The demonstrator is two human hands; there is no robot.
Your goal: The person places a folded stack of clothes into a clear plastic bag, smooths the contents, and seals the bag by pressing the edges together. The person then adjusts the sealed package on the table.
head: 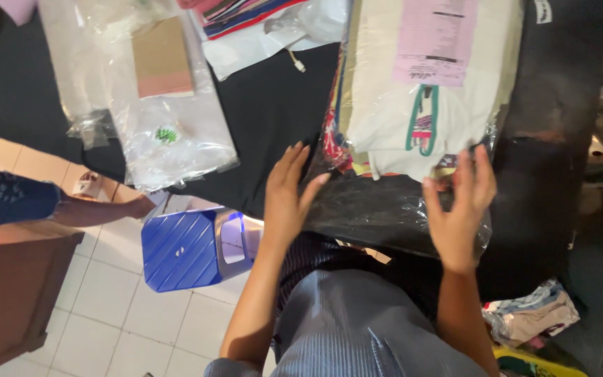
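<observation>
Two hands: both on one clear plastic bag (385,209) at the near table edge.
Left hand (286,199): fingers straight and close together, palm flat against the bag's left side; grips nothing.
Right hand (458,209): fingers spread wide, laid over the bag's right edge; no closed grip visible.
Plastic bag: glossy, transparent, lying on the black cloth, between the two hands; its lower part shows dark through the film.
Bag contents: stack of folded garments (413,112), cream on top, with a green and red print near the lower end; coloured fabric edges show at the left side.
Pink paper slip (433,42): lies on top of the stack, far end from the hands.
Table (266,105): covered in black cloth.
Other bags: flat clear packet with a brown card insert (162,59) and a green round sticker (167,135), left of the left hand, well apart.
Far stack: folded coloured cloths (239,14) at the top edge.
Blue plastic stool (183,248): on the white tiled floor, just left of the left forearm.
Another person: a foot in a sandal (92,185) at left on the floor.
Floor right: bundle of pale cloth (532,314) near the right elbow.
</observation>
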